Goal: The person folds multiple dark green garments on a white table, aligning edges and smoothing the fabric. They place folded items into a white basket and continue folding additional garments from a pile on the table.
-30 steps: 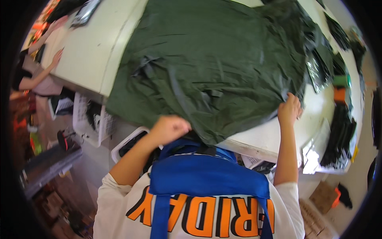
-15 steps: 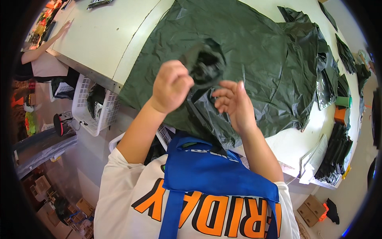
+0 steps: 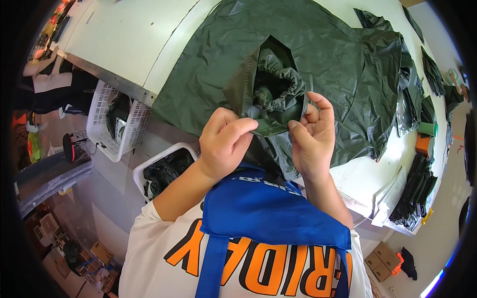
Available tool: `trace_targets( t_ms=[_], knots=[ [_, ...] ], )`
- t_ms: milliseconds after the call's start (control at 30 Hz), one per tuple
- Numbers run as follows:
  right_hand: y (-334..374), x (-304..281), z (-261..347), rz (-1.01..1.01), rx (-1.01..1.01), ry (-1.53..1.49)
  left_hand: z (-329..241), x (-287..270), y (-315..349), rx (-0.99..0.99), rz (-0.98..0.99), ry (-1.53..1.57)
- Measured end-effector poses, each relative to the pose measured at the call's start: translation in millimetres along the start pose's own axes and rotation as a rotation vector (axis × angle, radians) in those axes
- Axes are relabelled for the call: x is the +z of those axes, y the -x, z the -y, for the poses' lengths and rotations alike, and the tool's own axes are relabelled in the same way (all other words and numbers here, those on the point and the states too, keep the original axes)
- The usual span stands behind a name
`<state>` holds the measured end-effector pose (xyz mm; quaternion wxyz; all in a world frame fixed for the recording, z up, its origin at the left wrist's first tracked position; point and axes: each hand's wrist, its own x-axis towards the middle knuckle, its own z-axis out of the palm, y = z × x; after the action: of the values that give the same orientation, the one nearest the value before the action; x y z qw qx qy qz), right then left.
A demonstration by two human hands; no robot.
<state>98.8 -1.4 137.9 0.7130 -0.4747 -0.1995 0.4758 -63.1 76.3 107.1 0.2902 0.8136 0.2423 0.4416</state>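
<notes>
Head view: left hand (image 3: 224, 141) and right hand (image 3: 316, 138) pinch the green sleeve (image 3: 282, 103) between them.

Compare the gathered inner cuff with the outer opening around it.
The gathered inner cuff is puckered; the outer opening has smoother edges. The cuff is rounded and smaller; the opening is angular and wider. Your left hand and right hand touch the opening, not the cuff. Both are dark green.
</notes>
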Motion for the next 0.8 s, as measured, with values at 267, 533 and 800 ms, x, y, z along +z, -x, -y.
trace_targets(
  t_ms=[267, 533, 800],
  knots=[
    [14.6, 9.4, -18.6, -0.076, -0.170, 0.031, -27.3, 8.1, -10.2, -0.750, -0.015, 0.917],
    [22.8, -28.8, 7.2, -0.140, -0.499, 0.688, -42.4, 22.3, -15.1, -0.754, 0.143, 0.915],
    [19.9, -68.5, 35.1, -0.011, -0.901, 0.981, -80.2, 54.6, -42.6, -0.660, 0.344, 0.666]
  ],
)
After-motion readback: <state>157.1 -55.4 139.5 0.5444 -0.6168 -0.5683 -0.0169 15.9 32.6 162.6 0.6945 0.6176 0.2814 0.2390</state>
